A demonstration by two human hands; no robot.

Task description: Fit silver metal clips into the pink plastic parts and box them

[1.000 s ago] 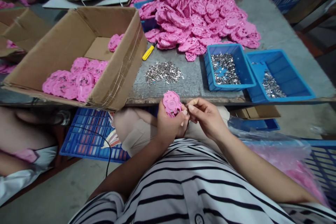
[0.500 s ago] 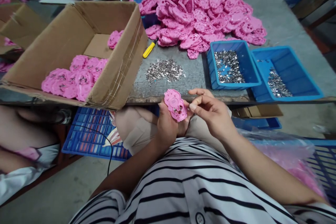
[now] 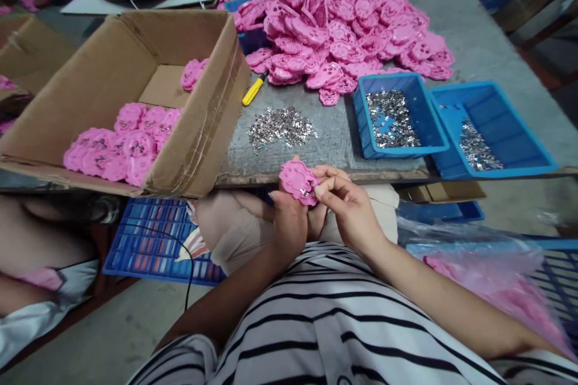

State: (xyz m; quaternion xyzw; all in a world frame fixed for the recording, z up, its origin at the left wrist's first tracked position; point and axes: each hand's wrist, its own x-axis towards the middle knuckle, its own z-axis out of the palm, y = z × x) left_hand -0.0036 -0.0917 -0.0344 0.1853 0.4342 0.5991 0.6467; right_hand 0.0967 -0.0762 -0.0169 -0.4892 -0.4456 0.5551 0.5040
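Note:
In my left hand point(image 3: 290, 216) lies a pink plastic part point(image 3: 295, 179), held just off the table's front edge with its face up. Small shiny metal pieces sit at its lower right. My right hand point(image 3: 345, 198) is closed, thumb and forefinger pinched at that right edge of the part; whatever is between the fingertips is too small to make out. Beyond my hands, a loose heap of small metal pieces point(image 3: 282, 127) rests on the table.
A cardboard box point(image 3: 198, 126) at left holds several pink parts point(image 3: 130, 144). A yellow-handled tool point(image 3: 253, 90) lies beside it. Behind is a big pink heap point(image 3: 334, 24). Two blue bins point(image 3: 401, 152) point(image 3: 519, 126) with metal pieces stand at right. Another person's leg point(image 3: 45, 234) is at left.
My right hand has moved left and closed in on the part's right edge. The pink part has turned and tilted slightly in my left hand. The whole view has shifted a little.

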